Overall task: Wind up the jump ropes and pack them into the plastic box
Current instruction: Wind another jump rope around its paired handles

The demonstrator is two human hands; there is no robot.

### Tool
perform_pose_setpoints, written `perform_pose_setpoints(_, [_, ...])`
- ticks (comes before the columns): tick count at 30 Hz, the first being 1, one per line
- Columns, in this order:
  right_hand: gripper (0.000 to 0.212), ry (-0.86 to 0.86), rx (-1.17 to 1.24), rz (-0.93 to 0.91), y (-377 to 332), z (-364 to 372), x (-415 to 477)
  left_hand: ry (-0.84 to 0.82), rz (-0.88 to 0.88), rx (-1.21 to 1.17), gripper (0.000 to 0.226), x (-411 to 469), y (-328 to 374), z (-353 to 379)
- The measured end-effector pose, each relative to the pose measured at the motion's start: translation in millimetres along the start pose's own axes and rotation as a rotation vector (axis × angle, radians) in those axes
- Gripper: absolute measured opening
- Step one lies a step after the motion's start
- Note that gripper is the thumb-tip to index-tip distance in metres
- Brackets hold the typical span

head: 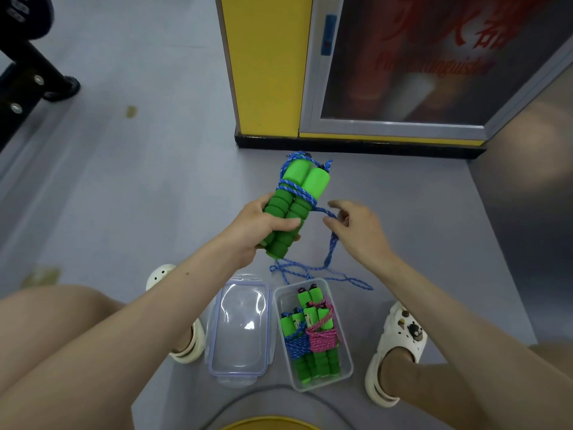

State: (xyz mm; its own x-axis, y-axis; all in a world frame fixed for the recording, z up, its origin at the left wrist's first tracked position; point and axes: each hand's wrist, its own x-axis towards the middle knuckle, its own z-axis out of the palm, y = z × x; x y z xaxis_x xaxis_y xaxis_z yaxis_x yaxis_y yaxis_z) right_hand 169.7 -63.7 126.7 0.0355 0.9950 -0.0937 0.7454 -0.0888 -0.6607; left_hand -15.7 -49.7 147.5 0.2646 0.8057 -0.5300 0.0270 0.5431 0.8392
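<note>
While the left hand is clamped around the lower half of the paired green handles, held in the air beyond the far end of the plastic box, the right hand has a strand of the blue rope caught between thumb and forefinger, its other fingers loosely spread. A few turns already cross the handles; the remaining rope trails down to the floor and lies in loose loops just past the box's far rim.

The main risk, judging from the slack, is that the loops on the floor knot or snag as they are drawn up, since several strands cross one another there. A turn laid too loosely could also slide off the smooth upper ends of the handles, and if the left grip eases, the two handles may splay and spill the windings.

Room is mixed. Inside the box, two wound bundles, one blue and one pink, fill the near and middle part, so a third will likely have to go on top or be pressed in beside them against the wall. The lid lies touching the box's left side, and a white sandal stands near its right side. Beyond the box a black plinth closes off the far edge, while bare floor stretches away to the box's far left.
</note>
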Motion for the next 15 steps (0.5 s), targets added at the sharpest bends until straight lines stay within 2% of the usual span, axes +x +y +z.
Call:
perform_pose_setpoints(5, [0.011, -0.035, 0.118, -0.075, -5, 4, 1, -0.168, -0.02, -0.044, 0.041, -4, 2, 2])
perform_pose_setpoints(6, [0.011, -0.044, 0.205, -0.055, -8, 4, 2, -0.181, -0.02, -0.042, 0.041, -5, 1, 3])
perform_pose_setpoints(9, [0.031, -0.088, 0.47, 0.025, -13, 1, 4, -0.21, -0.027, -0.076, 0.043, -7, 1, 4])
perform_pose_setpoints(12, [0.013, -0.163, 0.528, 0.031, -19, 1, 0, -0.286, -0.046, -0.109, 0.052, -9, 1, 5])
perform_pose_setpoints(15, [0.022, -0.187, 0.545, 0.039, -20, 3, -3, -0.31, -0.043, -0.097, 0.051, -10, 2, 7])
